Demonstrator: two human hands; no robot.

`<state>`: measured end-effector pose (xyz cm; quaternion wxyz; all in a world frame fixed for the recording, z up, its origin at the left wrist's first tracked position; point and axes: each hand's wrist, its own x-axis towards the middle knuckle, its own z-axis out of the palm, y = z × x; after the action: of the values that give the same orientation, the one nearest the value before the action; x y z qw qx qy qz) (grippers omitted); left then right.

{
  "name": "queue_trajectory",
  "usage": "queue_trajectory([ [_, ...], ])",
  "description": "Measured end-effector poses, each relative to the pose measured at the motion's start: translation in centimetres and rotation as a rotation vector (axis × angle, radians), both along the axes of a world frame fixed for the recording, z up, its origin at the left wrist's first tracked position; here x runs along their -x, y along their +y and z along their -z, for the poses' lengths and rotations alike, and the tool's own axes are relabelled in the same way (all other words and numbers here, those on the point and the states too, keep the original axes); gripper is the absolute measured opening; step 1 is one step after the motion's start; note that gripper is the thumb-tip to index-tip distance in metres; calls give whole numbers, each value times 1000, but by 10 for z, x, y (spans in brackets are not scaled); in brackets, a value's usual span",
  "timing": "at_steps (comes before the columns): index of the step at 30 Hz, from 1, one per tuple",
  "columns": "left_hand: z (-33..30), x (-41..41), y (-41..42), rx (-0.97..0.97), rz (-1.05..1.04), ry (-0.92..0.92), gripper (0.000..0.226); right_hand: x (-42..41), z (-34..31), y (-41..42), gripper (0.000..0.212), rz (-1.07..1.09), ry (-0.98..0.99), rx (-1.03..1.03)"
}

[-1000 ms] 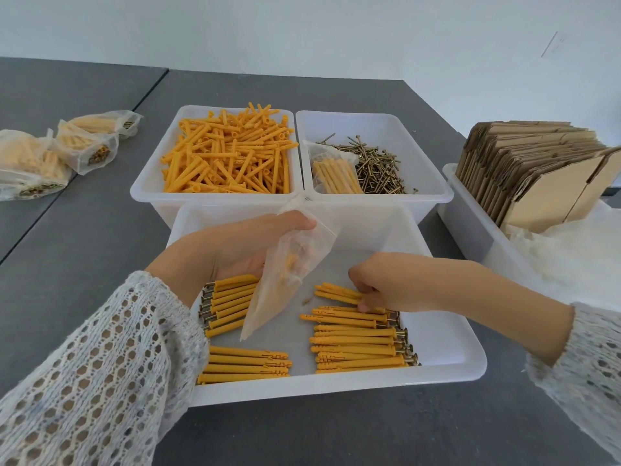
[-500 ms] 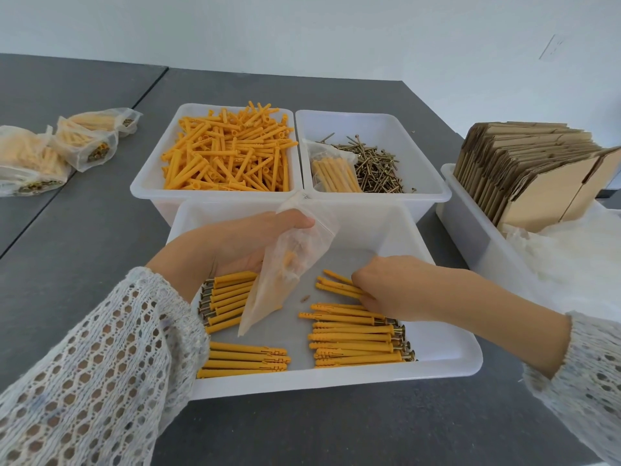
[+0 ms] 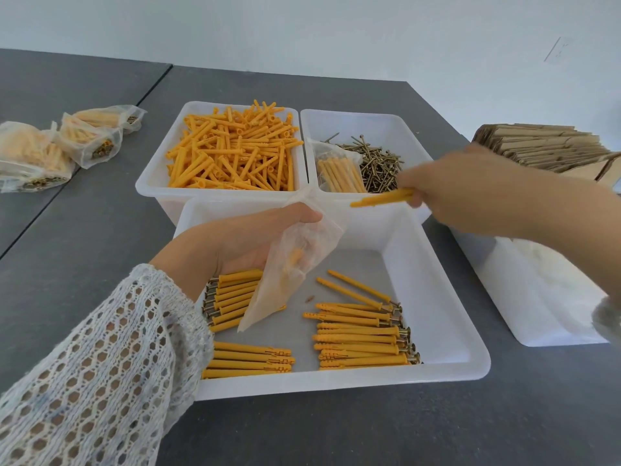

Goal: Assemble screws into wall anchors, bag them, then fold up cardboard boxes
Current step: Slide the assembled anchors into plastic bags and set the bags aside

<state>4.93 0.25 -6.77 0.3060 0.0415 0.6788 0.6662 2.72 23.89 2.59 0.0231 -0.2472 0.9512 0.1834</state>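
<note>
Bagging anchors over the white trays on the grey counter (image 3: 100,230).
Front tray (image 3: 437,297) at six o'clock holds assembled anchors (image 3: 359,344); left hand (image 3: 242,243) fingers pinch the plastic bag (image 3: 295,264) at centre; right hand (image 3: 470,190), two o'clock, fingers gripping one anchor (image 3: 379,199).

A loose, open-knit sleeve (image 3: 100,375) in off-white with a honeycomb mesh pattern is worn well back from the fingers; a matching cuff (image 3: 606,319) is seen opposite.
</note>
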Motion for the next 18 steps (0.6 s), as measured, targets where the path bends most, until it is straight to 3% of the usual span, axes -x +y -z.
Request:
queue_trajectory([
  [3,-1,-2,2,-52,16,-20,44,0,-6,-7,28,-108,139,28],
  [9,-2,-2,9,-81,-38,2,27,-6,27,-50,30,-347,20,132],
  [11,-1,0,10,-9,-120,54,29,-5,36,-56,32,-427,-132,297],
  [14,-6,-6,10,-99,-30,66,21,-3,36,-48,39,-418,-321,685],
  [18,-7,-5,7,-59,-19,66,34,10,37,-26,53,-183,-236,981],
])
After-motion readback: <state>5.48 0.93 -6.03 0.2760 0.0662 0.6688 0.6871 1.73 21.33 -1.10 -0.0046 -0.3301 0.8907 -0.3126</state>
